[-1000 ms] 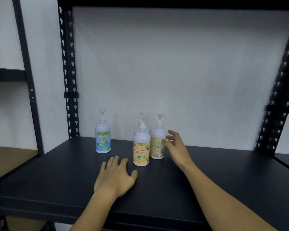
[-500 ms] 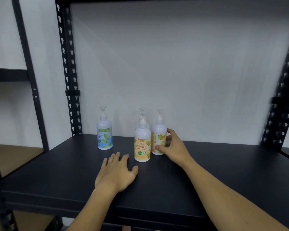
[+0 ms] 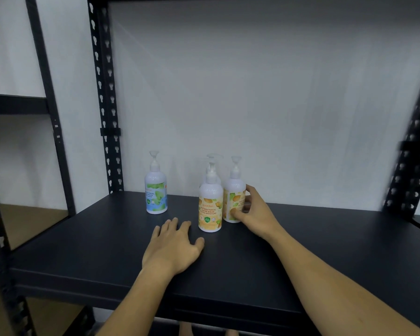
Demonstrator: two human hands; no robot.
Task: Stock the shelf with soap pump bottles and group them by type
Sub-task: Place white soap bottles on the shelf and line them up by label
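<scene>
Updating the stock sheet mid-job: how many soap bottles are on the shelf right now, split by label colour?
Orange-label bottles: 3, front, one held by the right hand at, one mostly hidden behind
Green-and-blue-label bottle: 1
Total: 4

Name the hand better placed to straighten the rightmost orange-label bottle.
Right hand: it already grips the rightmost white orange-label pump bottle. The left hand lies flat on the black shelf.
</scene>
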